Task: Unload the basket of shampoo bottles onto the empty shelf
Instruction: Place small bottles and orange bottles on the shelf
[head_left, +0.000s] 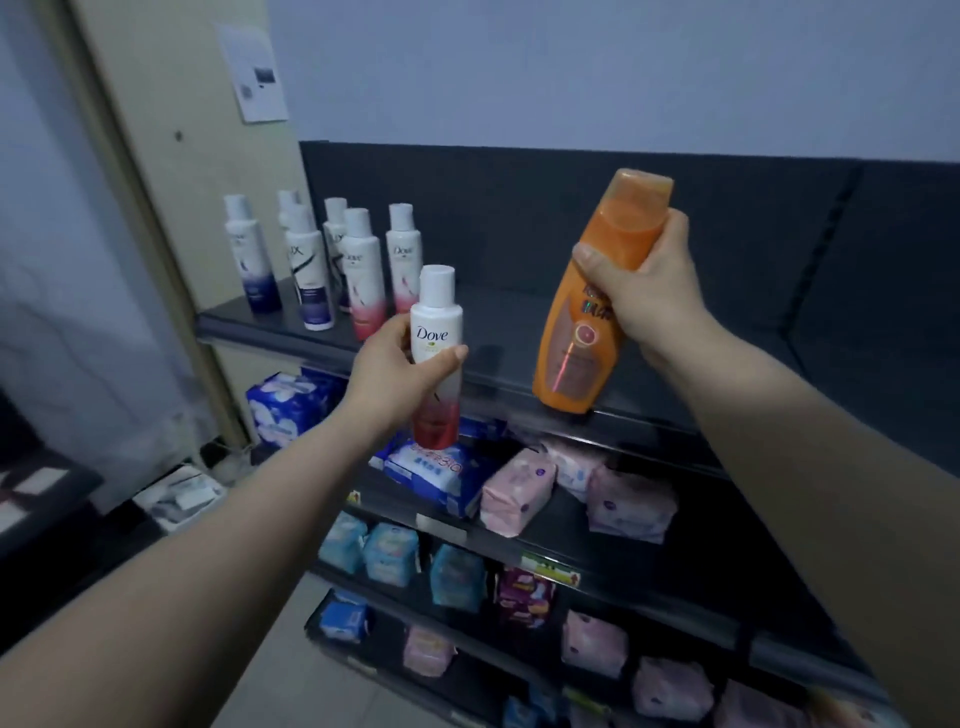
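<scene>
My left hand (397, 371) grips a white and red Dove bottle (436, 332), upright, just in front of the top shelf's (498, 332) front edge. My right hand (644, 291) holds an orange bottle (587, 322) by its upper part, tilted, with its base at the shelf's front edge. Several white bottles stand at the left end of that dark shelf: two blue-bottomed ones (249, 254), a Dove with a red bottom (362, 270) and another (403, 254) beside it. The basket is out of view.
Lower shelves hold blue packs (436, 475), pink packs (517, 491) and more packets further down. A beige wall post (171, 156) with a paper notice (253, 70) stands left of the shelving. The top shelf's right part (753, 374) is bare.
</scene>
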